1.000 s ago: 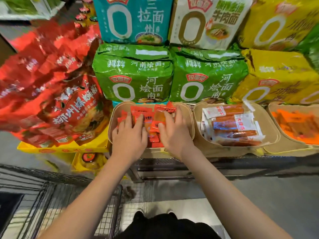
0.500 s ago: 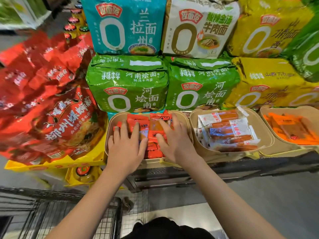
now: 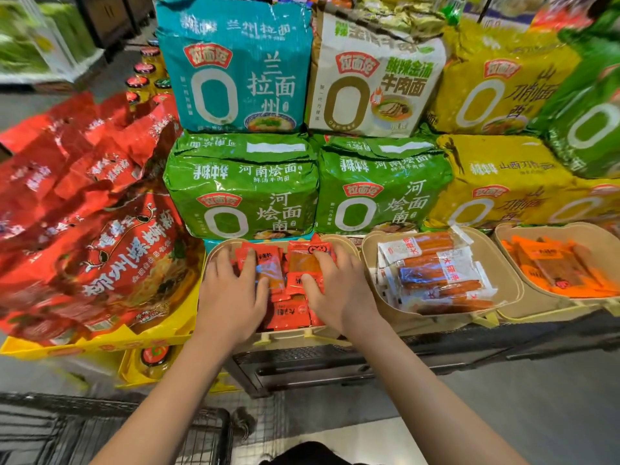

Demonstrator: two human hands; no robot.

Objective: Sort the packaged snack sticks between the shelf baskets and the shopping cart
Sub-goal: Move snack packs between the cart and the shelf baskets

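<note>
From the head view, both hands lie flat, holding nothing, left hand (image 3: 231, 293) and right hand (image 3: 339, 290) pressing on red snack packets (image 3: 295, 310) in the left basket (image 3: 214, 253), while the cart (image 3: 110, 434) looks unloaded, so sorting seems barely begun.

Small red snack packets (image 3: 295, 283) lie flat and overlapping in the tan basket (image 3: 349, 245), directly under the palms and straight fingers of the left hand (image 3: 231, 297) and right hand (image 3: 335, 290). Just right of the right hand, a second basket (image 3: 513, 286) holds clear-and-white packs of orange-brown sticks (image 3: 439, 276); beyond it a third basket (image 3: 503, 239) holds orange packs (image 3: 553, 266). The wire shopping cart (image 3: 100, 437) stands below the left forearm.
</note>
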